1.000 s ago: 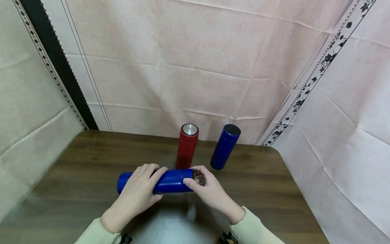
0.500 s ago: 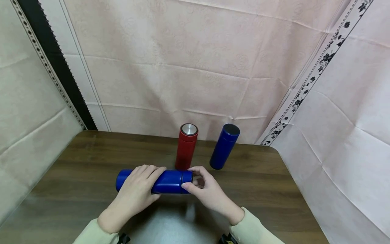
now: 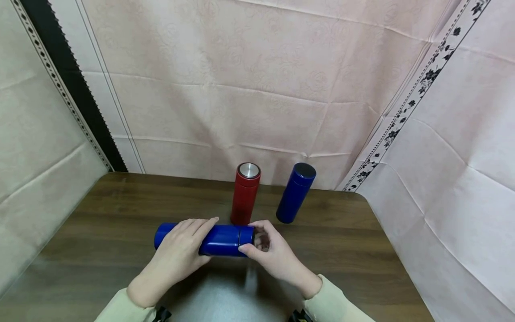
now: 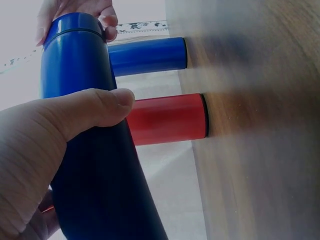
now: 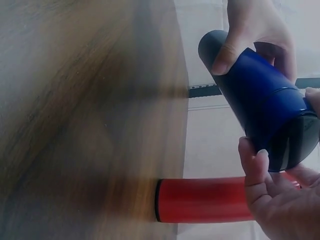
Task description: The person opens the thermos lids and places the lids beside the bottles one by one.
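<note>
A blue thermos flask (image 3: 223,241) lies sideways above the table, its lid end pointing right in the head view. My left hand (image 3: 183,243) grips its body from above, thumb along the near side. The right hand (image 3: 273,255) holds the lid end, thumb on the near edge and fingers curled at the far side. In the right wrist view the dark top of the lid (image 5: 295,142) shows between the right fingertips. Just behind stands a red flask (image 3: 244,199) with a silver top. To its right is a second blue flask (image 3: 295,194) with a dark top.
The brown wooden table (image 3: 362,250) reaches back to a pale cloth backdrop (image 3: 257,89). Cloth also hangs at both sides, the right one with a black floral border (image 3: 402,116). Both standing flasks are near the table's back edge.
The right thumb has slid a little downward along the lid's near side. Both hands and the held flask have shifted slightly left; the standing flasks stay put.
</note>
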Demonstrator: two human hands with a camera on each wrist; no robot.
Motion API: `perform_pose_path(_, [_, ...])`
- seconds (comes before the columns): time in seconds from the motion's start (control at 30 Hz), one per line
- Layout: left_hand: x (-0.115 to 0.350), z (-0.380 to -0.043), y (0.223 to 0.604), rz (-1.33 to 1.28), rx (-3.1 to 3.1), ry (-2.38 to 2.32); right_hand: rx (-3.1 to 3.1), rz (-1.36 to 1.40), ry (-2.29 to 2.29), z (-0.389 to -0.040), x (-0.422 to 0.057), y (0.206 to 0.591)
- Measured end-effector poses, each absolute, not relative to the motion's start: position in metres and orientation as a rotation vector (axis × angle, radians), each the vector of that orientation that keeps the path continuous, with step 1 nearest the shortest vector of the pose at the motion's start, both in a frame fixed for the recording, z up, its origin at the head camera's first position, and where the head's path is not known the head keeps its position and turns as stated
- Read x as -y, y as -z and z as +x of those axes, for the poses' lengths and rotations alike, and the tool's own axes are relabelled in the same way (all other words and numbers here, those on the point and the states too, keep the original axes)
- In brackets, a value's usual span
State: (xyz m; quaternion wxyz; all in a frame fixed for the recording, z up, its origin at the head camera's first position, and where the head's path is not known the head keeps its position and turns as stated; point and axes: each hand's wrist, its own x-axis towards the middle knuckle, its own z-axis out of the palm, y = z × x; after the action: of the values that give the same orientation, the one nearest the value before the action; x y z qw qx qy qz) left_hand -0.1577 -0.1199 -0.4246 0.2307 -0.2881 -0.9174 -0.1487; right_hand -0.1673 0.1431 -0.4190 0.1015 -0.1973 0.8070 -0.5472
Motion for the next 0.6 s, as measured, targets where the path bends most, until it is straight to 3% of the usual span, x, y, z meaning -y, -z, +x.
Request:
perform_pose_path(0.23, [0.1207,-0.1587,0.4245,-0.813,2.527,0.417,-2.519,-0.693,1.512,-0.1647,-0.1445,0.4183])
perform_pose_path(0.6, [0.1217,-0.1599,0.4269,-0.785,2.618,0.463,-2.831,-1.174,1.113,-0.1645,-0.1463,0.4196])
